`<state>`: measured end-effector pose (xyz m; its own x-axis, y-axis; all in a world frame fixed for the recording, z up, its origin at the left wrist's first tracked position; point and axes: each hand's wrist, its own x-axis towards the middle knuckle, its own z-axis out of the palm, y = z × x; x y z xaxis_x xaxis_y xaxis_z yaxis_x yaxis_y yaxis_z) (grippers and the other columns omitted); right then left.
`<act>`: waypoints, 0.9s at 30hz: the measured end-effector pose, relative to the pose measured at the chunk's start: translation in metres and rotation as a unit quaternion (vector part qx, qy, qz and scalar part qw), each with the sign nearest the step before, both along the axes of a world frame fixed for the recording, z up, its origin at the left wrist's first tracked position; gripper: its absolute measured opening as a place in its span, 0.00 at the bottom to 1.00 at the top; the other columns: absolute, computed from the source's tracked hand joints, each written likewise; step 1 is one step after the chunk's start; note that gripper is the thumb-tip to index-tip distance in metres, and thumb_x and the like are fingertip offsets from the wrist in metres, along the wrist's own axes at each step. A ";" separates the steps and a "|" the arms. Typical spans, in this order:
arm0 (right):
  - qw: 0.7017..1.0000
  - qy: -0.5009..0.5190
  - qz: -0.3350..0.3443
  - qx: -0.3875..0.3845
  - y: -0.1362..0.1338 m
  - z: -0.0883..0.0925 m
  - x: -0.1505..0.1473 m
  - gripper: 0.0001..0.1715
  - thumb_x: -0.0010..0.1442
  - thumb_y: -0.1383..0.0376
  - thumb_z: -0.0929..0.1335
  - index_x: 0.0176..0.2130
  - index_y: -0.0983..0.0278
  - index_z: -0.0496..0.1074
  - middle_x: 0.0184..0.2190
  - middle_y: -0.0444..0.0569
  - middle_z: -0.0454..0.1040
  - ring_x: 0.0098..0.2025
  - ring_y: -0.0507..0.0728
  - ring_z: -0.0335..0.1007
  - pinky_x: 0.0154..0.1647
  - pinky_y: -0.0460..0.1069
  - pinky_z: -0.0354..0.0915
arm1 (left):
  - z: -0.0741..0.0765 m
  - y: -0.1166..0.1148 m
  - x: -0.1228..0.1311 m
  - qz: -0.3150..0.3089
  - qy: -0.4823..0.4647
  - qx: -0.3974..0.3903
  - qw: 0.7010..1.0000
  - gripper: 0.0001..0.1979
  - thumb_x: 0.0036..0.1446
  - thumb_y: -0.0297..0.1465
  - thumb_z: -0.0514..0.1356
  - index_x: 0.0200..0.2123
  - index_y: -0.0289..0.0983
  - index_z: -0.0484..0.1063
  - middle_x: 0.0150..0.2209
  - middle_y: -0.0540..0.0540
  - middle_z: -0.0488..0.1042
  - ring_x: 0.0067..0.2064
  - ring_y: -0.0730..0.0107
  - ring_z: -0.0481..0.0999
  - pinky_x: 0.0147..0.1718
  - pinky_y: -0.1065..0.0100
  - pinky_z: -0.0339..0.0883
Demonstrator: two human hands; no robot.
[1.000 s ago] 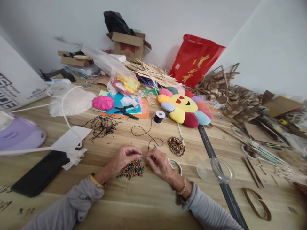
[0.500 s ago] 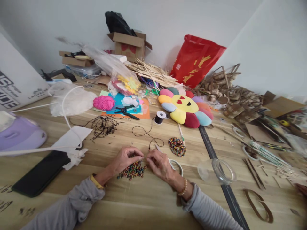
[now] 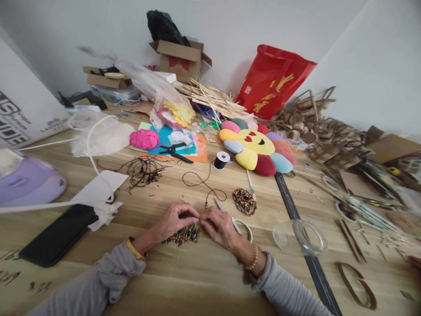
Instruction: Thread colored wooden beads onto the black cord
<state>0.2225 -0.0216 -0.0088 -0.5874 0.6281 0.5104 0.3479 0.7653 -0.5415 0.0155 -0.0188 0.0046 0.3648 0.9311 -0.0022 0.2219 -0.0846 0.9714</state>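
Observation:
My left hand (image 3: 174,223) is closed in a pinch beside a pile of small multicoloured beads (image 3: 184,236); what lies between its thumb and finger is too small to make out. Its fingertips meet those of my right hand (image 3: 221,226), which is pinched on the black cord (image 3: 214,190). A few beads sit on the cord just above my right hand. From there the cord loops back over the table to a white-rimmed spool (image 3: 222,160). White-handled scissors (image 3: 246,228) lie partly under my right hand. A coiled string of beads (image 3: 244,202) rests farther right.
Tangled black cord (image 3: 144,172), pliers (image 3: 176,152) and pink yarn (image 3: 144,139) lie at the back left. A flower cushion (image 3: 256,147) stands behind the spool. To the right is a clear round container (image 3: 309,237); a black phone (image 3: 59,235) lies at left.
The fingertips of both hands have come together, covering the short piece of cord that showed between them. The whole view has shifted slightly.

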 end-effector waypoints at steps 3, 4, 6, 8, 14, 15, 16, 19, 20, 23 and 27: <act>1.000 0.005 0.010 -0.002 -0.001 0.000 0.000 0.05 0.69 0.67 0.63 0.42 0.62 0.68 0.32 0.48 0.73 0.34 0.54 0.69 0.34 0.48 0.66 | -0.002 -0.001 0.001 0.000 -0.012 -0.014 1.000 0.06 0.50 0.31 0.63 0.28 0.34 0.78 0.27 0.46 0.79 0.32 0.66 0.76 0.32 0.69 0.69; 1.000 0.006 0.010 -0.002 -0.001 0.000 0.000 0.05 0.69 0.67 0.63 0.43 0.62 0.69 0.32 0.48 0.73 0.34 0.54 0.69 0.34 0.48 0.66 | -0.002 -0.001 0.001 0.001 -0.018 -0.019 1.000 0.06 0.49 0.31 0.64 0.28 0.34 0.77 0.27 0.46 0.78 0.31 0.67 0.75 0.32 0.69 0.68; 1.000 0.005 0.005 -0.002 -0.001 0.000 0.000 0.05 0.69 0.66 0.63 0.43 0.61 0.69 0.32 0.48 0.74 0.33 0.54 0.69 0.33 0.48 0.66 | -0.002 -0.001 0.001 0.004 -0.026 -0.031 0.999 0.06 0.49 0.32 0.64 0.27 0.34 0.76 0.25 0.47 0.77 0.30 0.67 0.74 0.30 0.69 0.68; 1.000 0.000 0.001 0.000 -0.002 0.000 0.000 0.05 0.68 0.66 0.64 0.44 0.61 0.69 0.32 0.48 0.74 0.33 0.54 0.69 0.34 0.49 0.67 | -0.001 -0.001 0.001 0.006 -0.030 -0.039 0.999 0.07 0.49 0.33 0.65 0.25 0.34 0.75 0.24 0.47 0.76 0.29 0.68 0.74 0.29 0.70 0.67; 1.000 -0.003 0.001 0.016 -0.002 0.002 0.001 0.08 0.67 0.67 0.65 0.47 0.61 0.68 0.41 0.53 0.73 0.44 0.57 0.71 0.42 0.51 0.70 | 0.007 -0.002 0.001 -0.005 -0.003 0.007 1.000 0.08 0.53 0.33 0.63 0.25 0.34 0.76 0.26 0.47 0.77 0.31 0.67 0.74 0.33 0.69 0.67; 1.000 -0.002 -0.004 0.019 -0.002 0.002 0.001 0.07 0.66 0.67 0.65 0.46 0.61 0.69 0.41 0.53 0.73 0.44 0.57 0.71 0.42 0.51 0.70 | 0.008 -0.002 0.001 -0.007 -0.002 0.018 1.000 0.08 0.53 0.33 0.63 0.26 0.34 0.76 0.27 0.47 0.77 0.32 0.67 0.75 0.34 0.69 0.67; 1.000 0.000 -0.015 0.019 -0.002 0.003 0.001 0.06 0.66 0.68 0.65 0.44 0.61 0.69 0.41 0.53 0.72 0.43 0.57 0.70 0.41 0.51 0.70 | 0.009 -0.002 0.001 -0.008 -0.003 0.028 1.000 0.08 0.54 0.32 0.63 0.26 0.35 0.75 0.28 0.47 0.77 0.33 0.67 0.75 0.34 0.69 0.67; 0.998 0.017 -0.067 0.010 -0.002 0.004 -0.001 0.06 0.61 0.70 0.66 0.40 0.61 0.67 0.40 0.53 0.70 0.41 0.58 0.69 0.38 0.51 0.69 | 0.009 -0.002 0.000 0.000 -0.007 0.041 0.999 0.08 0.54 0.32 0.62 0.26 0.35 0.75 0.28 0.47 0.77 0.34 0.66 0.75 0.35 0.69 0.67; 0.997 0.024 -0.079 0.006 -0.002 0.005 -0.002 0.07 0.60 0.71 0.65 0.40 0.61 0.66 0.40 0.53 0.69 0.42 0.58 0.69 0.39 0.52 0.69 | 0.008 -0.001 0.000 0.003 -0.008 0.042 0.999 0.08 0.54 0.32 0.63 0.26 0.35 0.75 0.28 0.47 0.77 0.34 0.66 0.75 0.35 0.69 0.67; 0.997 0.032 -0.063 0.008 -0.002 0.005 -0.002 0.14 0.58 0.71 0.65 0.45 0.62 0.65 0.43 0.56 0.69 0.45 0.61 0.67 0.42 0.55 0.69 | 0.008 -0.001 -0.001 0.007 -0.006 0.044 0.999 0.08 0.54 0.33 0.63 0.26 0.35 0.74 0.28 0.47 0.77 0.34 0.66 0.75 0.36 0.68 0.67; 0.999 0.029 -0.001 0.026 -0.001 0.004 -0.001 0.15 0.61 0.68 0.67 0.48 0.62 0.65 0.41 0.55 0.71 0.43 0.59 0.68 0.44 0.55 0.69 | 0.008 -0.002 0.000 0.002 -0.006 0.057 0.998 0.08 0.54 0.32 0.63 0.26 0.35 0.75 0.28 0.47 0.76 0.34 0.66 0.75 0.37 0.67 0.67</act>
